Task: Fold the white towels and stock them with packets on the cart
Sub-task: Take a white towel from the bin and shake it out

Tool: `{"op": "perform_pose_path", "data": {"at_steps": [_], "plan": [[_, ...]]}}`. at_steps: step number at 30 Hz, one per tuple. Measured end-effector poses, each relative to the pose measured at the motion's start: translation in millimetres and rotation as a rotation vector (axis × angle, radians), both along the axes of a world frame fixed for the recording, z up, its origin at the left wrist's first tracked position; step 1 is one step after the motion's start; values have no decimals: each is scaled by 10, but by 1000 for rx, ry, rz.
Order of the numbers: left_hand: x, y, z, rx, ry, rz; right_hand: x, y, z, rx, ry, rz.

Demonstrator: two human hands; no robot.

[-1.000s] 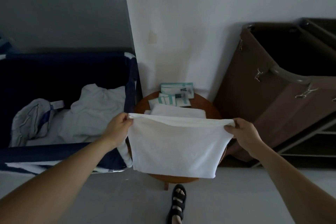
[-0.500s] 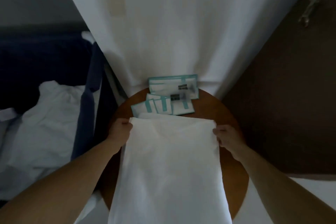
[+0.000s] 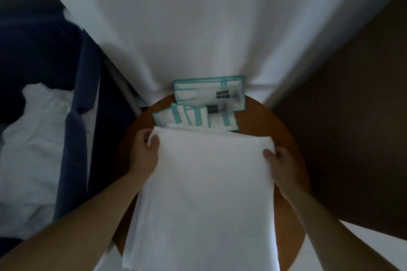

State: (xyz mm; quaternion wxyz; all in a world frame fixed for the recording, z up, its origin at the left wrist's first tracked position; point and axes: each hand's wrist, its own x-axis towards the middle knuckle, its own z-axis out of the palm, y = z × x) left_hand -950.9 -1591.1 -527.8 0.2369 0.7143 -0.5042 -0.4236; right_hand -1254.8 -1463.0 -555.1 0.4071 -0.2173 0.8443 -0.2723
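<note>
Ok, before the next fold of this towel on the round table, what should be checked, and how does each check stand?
1. Left hand pinches the towel's far left corner: ok.
2. Right hand pinches the far right corner: ok.
3. Towel lies smooth on the table: ok.
4. Towel fully supported: not ok, its near end runs past the table's near edge.
5. Packets clear of the towel's far edge: cannot tell, the two meet there.
</note>
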Motion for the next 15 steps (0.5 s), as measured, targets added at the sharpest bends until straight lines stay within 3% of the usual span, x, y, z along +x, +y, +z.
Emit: {"op": "perform_pose_path", "data": {"at_steps": [8,15], "plan": [[187,-14,-444,178,59,40,63,55,-283,70,34,-35],[272,565,-347,254,-96,65,187,315,-164,45,78,-72]]}}
